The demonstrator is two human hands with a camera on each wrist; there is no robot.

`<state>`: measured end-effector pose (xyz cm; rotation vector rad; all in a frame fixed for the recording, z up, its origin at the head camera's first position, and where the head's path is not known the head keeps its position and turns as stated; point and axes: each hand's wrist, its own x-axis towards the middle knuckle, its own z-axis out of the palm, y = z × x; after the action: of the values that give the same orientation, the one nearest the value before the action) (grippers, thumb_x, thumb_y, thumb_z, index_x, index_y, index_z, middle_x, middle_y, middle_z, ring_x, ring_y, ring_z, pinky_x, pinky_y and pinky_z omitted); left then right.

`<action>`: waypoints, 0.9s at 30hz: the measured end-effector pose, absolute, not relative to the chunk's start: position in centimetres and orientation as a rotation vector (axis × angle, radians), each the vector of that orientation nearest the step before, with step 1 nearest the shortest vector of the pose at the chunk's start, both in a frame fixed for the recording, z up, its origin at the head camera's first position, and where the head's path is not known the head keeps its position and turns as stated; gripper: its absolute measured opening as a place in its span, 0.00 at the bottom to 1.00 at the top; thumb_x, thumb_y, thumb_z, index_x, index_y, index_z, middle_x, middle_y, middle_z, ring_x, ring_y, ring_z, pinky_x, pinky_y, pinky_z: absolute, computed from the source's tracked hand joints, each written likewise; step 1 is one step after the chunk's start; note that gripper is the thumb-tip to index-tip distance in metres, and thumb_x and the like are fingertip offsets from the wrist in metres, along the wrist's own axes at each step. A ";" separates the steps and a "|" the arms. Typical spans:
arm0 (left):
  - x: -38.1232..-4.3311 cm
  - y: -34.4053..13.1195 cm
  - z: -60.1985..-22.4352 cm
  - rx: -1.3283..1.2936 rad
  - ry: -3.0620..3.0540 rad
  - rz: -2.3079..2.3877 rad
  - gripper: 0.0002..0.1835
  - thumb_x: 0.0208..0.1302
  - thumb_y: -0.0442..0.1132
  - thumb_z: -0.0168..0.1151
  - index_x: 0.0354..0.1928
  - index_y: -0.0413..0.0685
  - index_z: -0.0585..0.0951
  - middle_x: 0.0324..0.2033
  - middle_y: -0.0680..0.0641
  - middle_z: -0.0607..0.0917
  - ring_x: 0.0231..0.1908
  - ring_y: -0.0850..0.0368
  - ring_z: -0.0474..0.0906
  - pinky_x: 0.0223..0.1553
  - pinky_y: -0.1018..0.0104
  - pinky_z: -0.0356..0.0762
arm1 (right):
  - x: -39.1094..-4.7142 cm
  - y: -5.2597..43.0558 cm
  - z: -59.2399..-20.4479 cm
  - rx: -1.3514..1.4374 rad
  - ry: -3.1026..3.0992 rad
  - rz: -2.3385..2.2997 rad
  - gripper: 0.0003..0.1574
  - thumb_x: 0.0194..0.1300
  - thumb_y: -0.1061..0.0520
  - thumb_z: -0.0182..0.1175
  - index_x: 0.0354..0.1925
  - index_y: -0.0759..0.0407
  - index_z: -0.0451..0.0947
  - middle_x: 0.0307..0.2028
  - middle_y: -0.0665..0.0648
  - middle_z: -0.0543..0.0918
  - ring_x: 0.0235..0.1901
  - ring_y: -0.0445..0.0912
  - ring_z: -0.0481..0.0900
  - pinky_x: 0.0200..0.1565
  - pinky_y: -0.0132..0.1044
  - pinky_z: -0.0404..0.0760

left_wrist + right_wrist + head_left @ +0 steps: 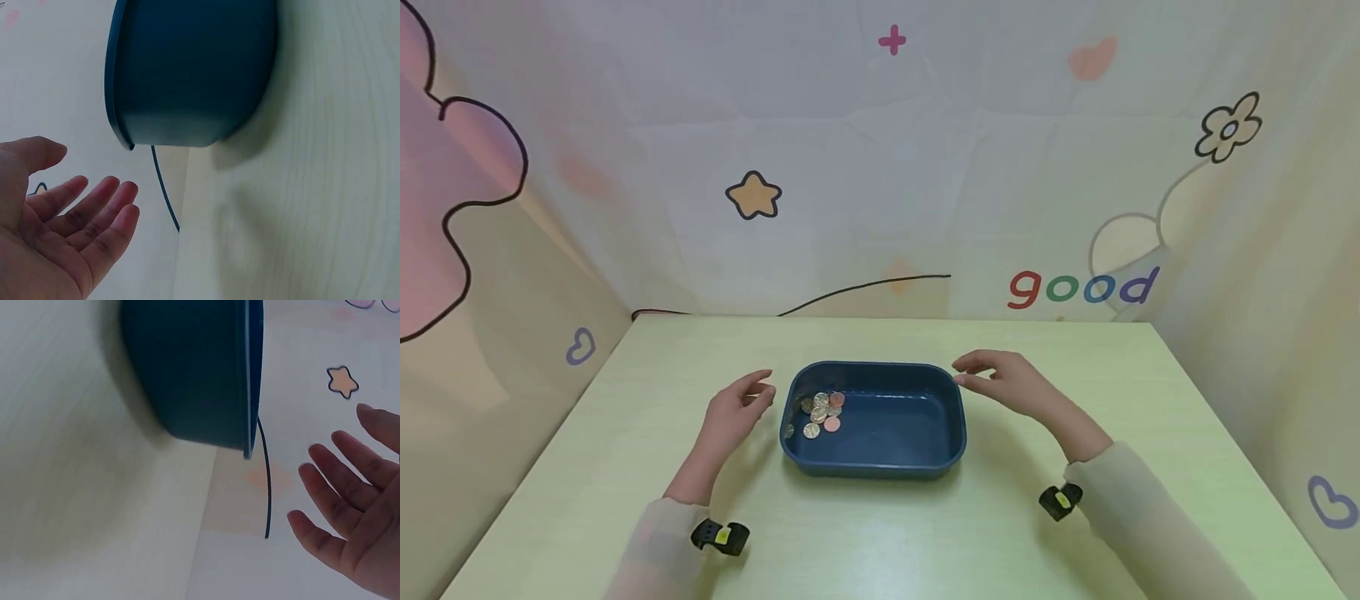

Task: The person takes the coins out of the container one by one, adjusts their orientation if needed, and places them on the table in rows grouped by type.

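Where a blue tray point(883, 427) is shown just below the frame's centre, coins point(819, 414) are gathered inside its left half. It is flanked by the left grip point(736, 413) and the right grip point(1011, 386), both with fingers relaxed.

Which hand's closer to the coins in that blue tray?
Left. The left hand is just outside the left end of the blue tray, where the coins lie. The right hand is by the far right corner, across the tray's length from them.
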<state>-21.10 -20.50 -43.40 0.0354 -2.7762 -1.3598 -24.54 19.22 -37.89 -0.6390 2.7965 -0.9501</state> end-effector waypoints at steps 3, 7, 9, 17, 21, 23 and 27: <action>-21.3 -19.9 -43.7 0.044 -2.774 -1.397 0.26 0.75 0.40 0.55 0.71 0.37 0.72 0.56 0.31 0.84 0.54 0.37 0.84 0.49 0.55 0.84 | -25.4 18.0 -37.2 -0.686 2.724 -0.911 0.25 0.73 0.51 0.60 0.59 0.65 0.81 0.53 0.64 0.86 0.55 0.59 0.82 0.58 0.55 0.82; -21.4 -19.3 -44.1 0.055 -2.782 -1.404 0.27 0.74 0.40 0.56 0.71 0.37 0.72 0.56 0.31 0.84 0.54 0.38 0.85 0.48 0.56 0.85 | -26.4 16.4 -36.2 -0.757 2.661 -0.846 0.24 0.72 0.51 0.60 0.59 0.65 0.81 0.53 0.64 0.86 0.54 0.58 0.82 0.57 0.52 0.82; -21.4 -19.1 -44.3 0.064 -2.777 -1.408 0.27 0.74 0.40 0.57 0.70 0.36 0.72 0.56 0.30 0.84 0.53 0.37 0.85 0.47 0.56 0.86 | -26.8 15.7 -35.7 -0.791 2.643 -0.821 0.24 0.72 0.52 0.60 0.59 0.66 0.81 0.53 0.64 0.86 0.55 0.58 0.82 0.58 0.53 0.82; -21.4 -18.5 -44.5 0.108 -2.739 -1.462 0.26 0.73 0.38 0.58 0.68 0.33 0.74 0.55 0.29 0.83 0.50 0.38 0.85 0.37 0.63 0.85 | -28.8 13.2 -34.4 -0.868 2.534 -0.742 0.24 0.71 0.53 0.61 0.58 0.67 0.81 0.52 0.64 0.87 0.53 0.55 0.85 0.58 0.49 0.83; -21.3 -18.3 -44.7 0.153 -2.724 -1.507 0.25 0.73 0.38 0.58 0.68 0.33 0.75 0.55 0.29 0.83 0.46 0.39 0.86 0.34 0.66 0.84 | -29.7 12.1 -34.2 -0.902 2.465 -0.716 0.24 0.71 0.53 0.61 0.57 0.68 0.81 0.51 0.63 0.88 0.52 0.54 0.86 0.58 0.47 0.83; -21.4 -18.1 -44.8 0.166 -2.718 -1.527 0.25 0.73 0.38 0.58 0.67 0.34 0.75 0.54 0.29 0.84 0.43 0.42 0.86 0.32 0.68 0.82 | -30.1 11.6 -34.2 -0.900 2.440 -0.716 0.24 0.71 0.53 0.62 0.58 0.68 0.81 0.52 0.63 0.88 0.53 0.54 0.85 0.58 0.47 0.83; -21.3 -18.1 -44.8 0.187 -2.697 -1.555 0.25 0.72 0.38 0.59 0.66 0.33 0.76 0.50 0.30 0.85 0.32 0.53 0.82 0.28 0.71 0.78 | -30.8 10.5 -34.6 -0.882 2.396 -0.723 0.24 0.70 0.54 0.62 0.59 0.66 0.80 0.53 0.63 0.87 0.55 0.53 0.84 0.60 0.47 0.82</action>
<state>-21.32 -18.10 -44.82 0.1866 -2.6970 -1.5549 -30.85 10.53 -34.63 -0.8817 2.3963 -0.7233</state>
